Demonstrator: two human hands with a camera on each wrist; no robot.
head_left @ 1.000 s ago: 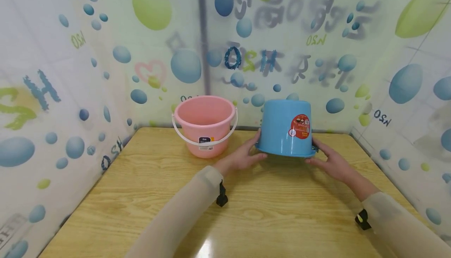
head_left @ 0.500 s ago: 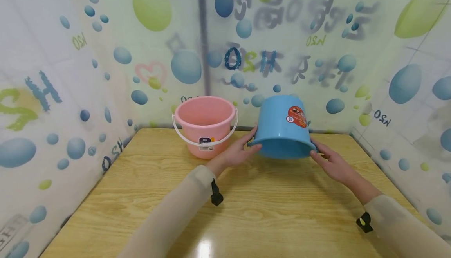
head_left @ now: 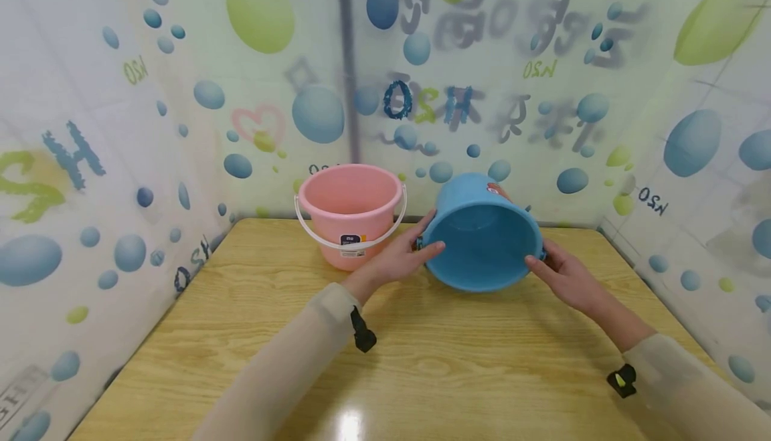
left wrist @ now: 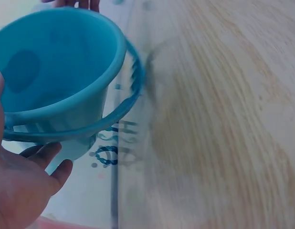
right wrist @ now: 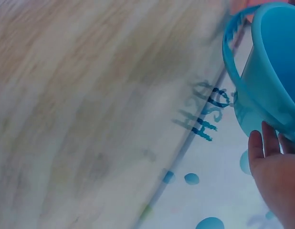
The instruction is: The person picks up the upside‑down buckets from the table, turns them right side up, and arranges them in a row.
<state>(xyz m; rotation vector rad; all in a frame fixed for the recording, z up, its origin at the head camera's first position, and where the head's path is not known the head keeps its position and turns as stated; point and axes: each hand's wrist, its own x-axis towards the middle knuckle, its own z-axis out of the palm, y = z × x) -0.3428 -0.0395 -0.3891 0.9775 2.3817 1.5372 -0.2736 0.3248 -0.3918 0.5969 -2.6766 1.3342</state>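
A blue plastic bucket (head_left: 482, 247) is tipped on its side at the back right of the table, its mouth facing me. My left hand (head_left: 397, 259) grips the left side of its rim, thumb at the front edge and fingers behind. On the opposite side my right hand (head_left: 569, 280) holds the rim the same way. The bucket's blue handle (left wrist: 123, 107) hangs off beneath the rim in the left wrist view. Only a sliver of the red sticker (head_left: 497, 191) shows on the upper wall.
A pink bucket (head_left: 355, 227) with a white handle (head_left: 319, 237) stands upright just left of the blue one, close to my left hand. The wooden table (head_left: 470, 367) ends at a patterned curtain (head_left: 512, 46) behind both buckets.
The blue bucket was upside down with its sticker facing me. Both hands have rolled it so its mouth swings up and toward me. The pink bucket stays put.
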